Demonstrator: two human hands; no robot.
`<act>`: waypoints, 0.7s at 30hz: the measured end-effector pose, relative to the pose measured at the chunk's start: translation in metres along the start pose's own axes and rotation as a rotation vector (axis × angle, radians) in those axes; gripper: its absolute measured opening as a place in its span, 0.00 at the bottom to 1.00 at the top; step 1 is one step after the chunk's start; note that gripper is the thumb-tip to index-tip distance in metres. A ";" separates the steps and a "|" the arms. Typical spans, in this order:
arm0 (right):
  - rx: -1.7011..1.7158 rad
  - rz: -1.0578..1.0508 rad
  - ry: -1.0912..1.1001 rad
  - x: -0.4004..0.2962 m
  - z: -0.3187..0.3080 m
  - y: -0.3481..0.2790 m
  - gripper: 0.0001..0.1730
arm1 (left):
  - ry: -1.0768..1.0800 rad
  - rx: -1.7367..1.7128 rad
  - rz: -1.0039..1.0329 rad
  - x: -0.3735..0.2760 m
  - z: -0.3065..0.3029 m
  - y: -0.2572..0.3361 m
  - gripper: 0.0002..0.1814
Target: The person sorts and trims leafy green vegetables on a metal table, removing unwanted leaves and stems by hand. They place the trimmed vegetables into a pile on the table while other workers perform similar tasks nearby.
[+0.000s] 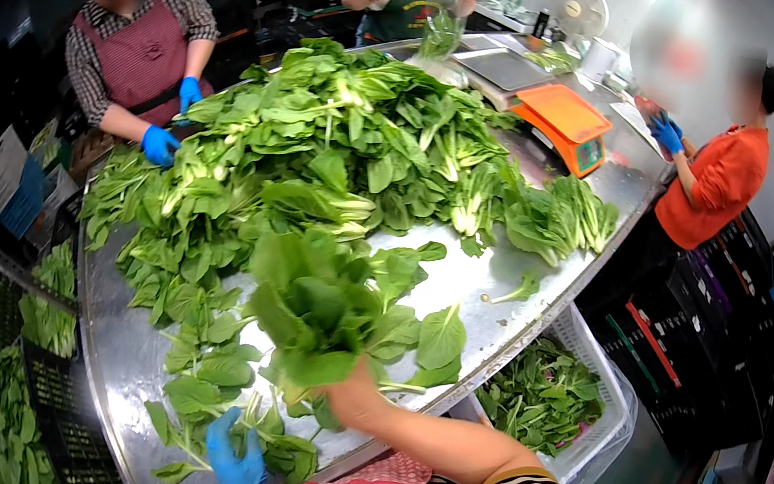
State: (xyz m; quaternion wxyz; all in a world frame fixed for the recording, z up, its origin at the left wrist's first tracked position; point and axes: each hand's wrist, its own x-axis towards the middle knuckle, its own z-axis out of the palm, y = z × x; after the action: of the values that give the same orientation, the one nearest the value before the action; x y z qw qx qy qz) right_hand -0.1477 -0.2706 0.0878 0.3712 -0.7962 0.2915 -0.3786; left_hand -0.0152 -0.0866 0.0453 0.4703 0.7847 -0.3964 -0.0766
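A bunch of leafy greens [316, 307], slightly blurred, is raised above the metal table [128, 414]. My right hand [350, 390] grips it from beneath, mostly hidden by the leaves. Near the table's front edge, my left hand [238, 465] wears a blue glove. Its thumb and fingers are apart, beside loose leaves and stems [199, 395], and I see nothing held in it. More loose leaves [443, 336] lie right of the bunch. Beyond it rises a large heap of the same greens [345, 121].
Leaves fill a white plastic basket [615, 385] below the table's right edge. Black crates [49, 386] of greens stand at left. An orange scale [565, 122] and a flat weighing platform [502, 69] sit at the back. Three people [150, 37] work around the table.
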 end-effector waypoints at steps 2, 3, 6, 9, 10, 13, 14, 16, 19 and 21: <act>0.243 0.259 0.239 0.011 -0.048 0.017 0.21 | 0.027 0.004 -0.004 0.002 -0.001 -0.003 0.18; 0.279 0.346 0.334 0.018 -0.074 0.025 0.21 | 0.033 -0.002 -0.036 0.001 -0.004 -0.003 0.18; 0.292 0.170 0.579 0.037 -0.165 0.063 0.20 | -0.107 -0.083 -0.171 0.000 -0.010 -0.020 0.21; -0.128 0.306 0.535 0.037 -0.241 0.127 0.28 | -0.097 0.034 -0.181 0.002 -0.006 -0.008 0.21; -0.238 0.418 0.422 0.038 -0.256 0.139 0.29 | -0.096 0.073 -0.190 0.003 -0.004 -0.006 0.21; -0.341 0.518 0.284 0.027 -0.285 0.211 0.34 | -0.093 0.068 -0.169 0.008 0.005 0.001 0.20; -0.364 0.553 0.295 0.023 -0.296 0.232 0.34 | -0.104 0.051 -0.170 0.012 0.010 0.011 0.19; -0.406 0.665 0.279 0.034 -0.306 0.250 0.35 | -0.090 0.017 -0.243 0.017 0.014 0.033 0.18; -0.631 0.762 0.260 0.057 -0.312 0.258 0.33 | -0.071 0.019 -0.306 0.022 0.020 0.053 0.17; -0.873 0.705 0.229 0.063 -0.312 0.274 0.33 | -0.052 0.019 -0.302 0.021 0.025 0.056 0.16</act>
State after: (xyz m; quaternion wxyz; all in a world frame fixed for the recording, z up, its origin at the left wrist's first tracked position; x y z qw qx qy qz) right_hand -0.4198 -0.5849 0.0262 0.0779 -0.6842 0.7071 -0.1604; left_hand -0.0441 -0.1321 0.0819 0.4357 0.8375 -0.2867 -0.1629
